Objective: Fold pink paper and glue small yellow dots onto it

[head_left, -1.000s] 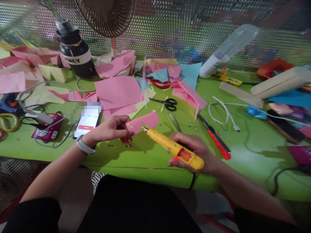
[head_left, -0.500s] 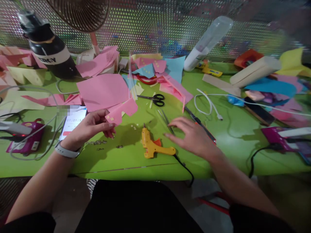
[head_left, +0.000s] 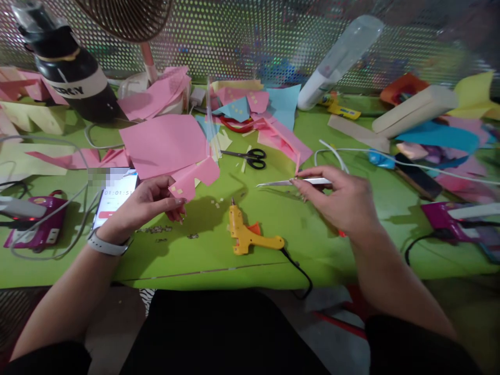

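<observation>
Pinched in my left hand [head_left: 156,200] is a cut pink paper piece [head_left: 199,177] with a small yellowish square stuck near its held end. My right hand [head_left: 336,198] grips a pair of silver tweezers [head_left: 277,183], their bent tips pointing left over the table. Between the hands, a yellow glue gun [head_left: 250,235] lies on its side, nozzle facing away from me. Tiny pale paper squares [head_left: 217,203] lie near its nozzle. Small dark bits [head_left: 156,229] are scattered beside my left hand. Black-handled scissors [head_left: 253,158] rest farther back.
A phone [head_left: 115,198] showing a timer lies by my left wrist. Behind are pink paper sheets [head_left: 164,143], a black bottle [head_left: 74,78] and a fan [head_left: 128,15]. Purple power strips [head_left: 39,221] with cables sit at both sides. A clear-topped bottle [head_left: 339,62] leans at the back.
My right hand has picked up the tweezers from the table and turned them so the tips point left. My left hand keeps its hold on the pink paper, almost unmoved.
</observation>
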Available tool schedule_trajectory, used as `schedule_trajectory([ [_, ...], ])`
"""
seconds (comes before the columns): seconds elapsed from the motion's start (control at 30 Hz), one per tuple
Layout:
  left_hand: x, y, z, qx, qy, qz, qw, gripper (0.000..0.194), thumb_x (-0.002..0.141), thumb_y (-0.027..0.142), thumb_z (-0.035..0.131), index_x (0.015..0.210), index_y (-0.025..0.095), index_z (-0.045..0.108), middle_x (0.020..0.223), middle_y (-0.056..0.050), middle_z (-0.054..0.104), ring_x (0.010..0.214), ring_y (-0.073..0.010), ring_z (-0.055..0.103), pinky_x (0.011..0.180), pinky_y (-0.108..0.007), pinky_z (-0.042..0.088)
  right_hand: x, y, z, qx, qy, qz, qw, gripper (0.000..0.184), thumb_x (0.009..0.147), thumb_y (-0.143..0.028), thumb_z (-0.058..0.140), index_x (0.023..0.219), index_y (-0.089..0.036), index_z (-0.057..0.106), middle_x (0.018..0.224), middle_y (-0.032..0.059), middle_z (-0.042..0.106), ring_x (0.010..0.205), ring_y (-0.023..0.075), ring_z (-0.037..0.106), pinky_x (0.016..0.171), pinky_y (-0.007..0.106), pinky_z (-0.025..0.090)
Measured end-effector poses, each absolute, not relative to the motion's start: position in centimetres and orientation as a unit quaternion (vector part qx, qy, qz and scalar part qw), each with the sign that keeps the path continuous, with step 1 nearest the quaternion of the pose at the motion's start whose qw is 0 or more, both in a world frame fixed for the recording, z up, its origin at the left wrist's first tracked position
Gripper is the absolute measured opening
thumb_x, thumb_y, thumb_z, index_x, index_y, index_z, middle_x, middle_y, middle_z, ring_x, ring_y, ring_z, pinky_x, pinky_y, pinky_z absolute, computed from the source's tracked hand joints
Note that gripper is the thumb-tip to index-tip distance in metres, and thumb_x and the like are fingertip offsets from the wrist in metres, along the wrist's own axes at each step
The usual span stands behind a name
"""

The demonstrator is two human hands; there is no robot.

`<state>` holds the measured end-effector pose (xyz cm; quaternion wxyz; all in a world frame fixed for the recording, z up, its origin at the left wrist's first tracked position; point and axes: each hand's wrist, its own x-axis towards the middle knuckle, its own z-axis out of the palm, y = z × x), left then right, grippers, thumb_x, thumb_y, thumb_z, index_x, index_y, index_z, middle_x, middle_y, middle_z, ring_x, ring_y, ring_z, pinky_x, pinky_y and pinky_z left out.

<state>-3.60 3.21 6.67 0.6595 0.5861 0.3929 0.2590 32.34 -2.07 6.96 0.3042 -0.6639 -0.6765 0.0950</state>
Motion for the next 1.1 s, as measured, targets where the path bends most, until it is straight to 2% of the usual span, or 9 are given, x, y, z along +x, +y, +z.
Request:
schedule_trajectory([
  [0.1, -3.5, 3.2, 6.4, 0.580, 0.389, 0.269, 0.663, 0.017, 0.083, 0.024, 0.072, 0.087, 0.015, 0.058, 0.069, -0.001, 0.072, 0.058, -0.0136, 0.070, 0.054, -0.021, 0.057, 31.1, -1.4, 7.7, -0.634, -0.701, 0.091, 0.315, 0.017, 0.082, -0.036, 0.069, 0.094, -0.023, 0.067, 0.074, 0.0021, 0.071, 0.064, 0.0197, 0.067, 0.066, 0.034, 0.054],
  [0.2, -3.6, 3.1, 6.3, 0.581, 0.391, 0.269, 0.661, 0.018, 0.083, 0.023, 0.073, 0.085, 0.015, 0.057, 0.069, -0.001, 0.072, 0.058, -0.0136, 0.070, 0.054, -0.021, 0.058, 29.9, -0.4, 7.3, -0.594, -0.732, 0.145, 0.299, 0.017, 0.082, -0.032, 0.067, 0.096, -0.022, 0.067, 0.068, -0.0004, 0.068, 0.060, 0.0167, 0.063, 0.062, 0.031, 0.052],
  [0.3, -3.6, 3.1, 6.3, 0.585, 0.395, 0.262, 0.658, 0.018, 0.083, 0.024, 0.073, 0.084, 0.015, 0.057, 0.068, -0.002, 0.072, 0.058, -0.0139, 0.069, 0.054, -0.021, 0.058, 29.4, 0.5, 6.6, -0.578, -0.754, 0.179, 0.255, 0.011, 0.083, -0.029, 0.061, 0.084, -0.021, 0.070, 0.072, 0.0019, 0.071, 0.063, 0.0169, 0.065, 0.059, 0.029, 0.050],
  [0.4, -3.7, 3.2, 6.4, 0.589, 0.398, 0.255, 0.656, 0.018, 0.083, 0.024, 0.073, 0.083, 0.014, 0.057, 0.068, -0.003, 0.072, 0.058, -0.0143, 0.069, 0.055, -0.022, 0.057, 29.7, 1.1, 6.0, -0.599, -0.755, 0.164, 0.210, 0.017, 0.085, -0.030, 0.060, 0.077, -0.021, 0.072, 0.074, 0.0041, 0.074, 0.066, 0.0190, 0.068, 0.059, 0.030, 0.050],
  [0.5, -3.9, 3.2, 6.6, 0.592, 0.393, 0.258, 0.655, 0.016, 0.083, 0.023, 0.072, 0.084, 0.014, 0.058, 0.068, -0.003, 0.072, 0.058, -0.0137, 0.069, 0.055, -0.021, 0.057, 29.9, 1.4, 5.9, -0.602, -0.728, 0.212, 0.253, 0.020, 0.087, -0.033, 0.060, 0.088, -0.020, 0.076, 0.074, 0.0043, 0.075, 0.066, 0.0186, 0.070, 0.060, 0.029, 0.053],
  [0.63, -4.0, 3.2, 6.5, 0.590, 0.390, 0.261, 0.657, 0.014, 0.084, 0.022, 0.071, 0.084, 0.014, 0.059, 0.070, -0.002, 0.072, 0.059, -0.0131, 0.070, 0.054, -0.020, 0.057, 28.7, 1.2, 6.0, -0.520, -0.721, 0.313, 0.333, 0.025, 0.089, -0.038, 0.064, 0.103, -0.021, 0.076, 0.096, 0.0059, 0.077, 0.081, 0.0174, 0.072, 0.070, 0.030, 0.059],
  [0.73, -4.1, 3.1, 6.3, 0.589, 0.383, 0.255, 0.664, 0.015, 0.085, 0.022, 0.071, 0.085, 0.014, 0.058, 0.070, -0.003, 0.072, 0.059, -0.0134, 0.070, 0.054, -0.020, 0.057, 27.4, 0.8, 5.7, -0.489, -0.732, 0.352, 0.319, 0.027, 0.088, -0.039, 0.067, 0.105, -0.021, 0.076, 0.106, 0.0073, 0.077, 0.087, 0.0182, 0.073, 0.077, 0.032, 0.060],
  [1.1, -3.9, 2.9, 6.1, 0.591, 0.387, 0.239, 0.666, 0.020, 0.086, 0.025, 0.072, 0.086, 0.014, 0.056, 0.071, -0.004, 0.072, 0.059, -0.0132, 0.070, 0.055, -0.021, 0.057, 26.7, -0.2, 4.6, -0.498, -0.720, 0.381, 0.298, 0.028, 0.088, -0.039, 0.066, 0.105, -0.019, 0.077, 0.103, 0.0059, 0.078, 0.087, 0.0189, 0.074, 0.079, 0.031, 0.062],
])
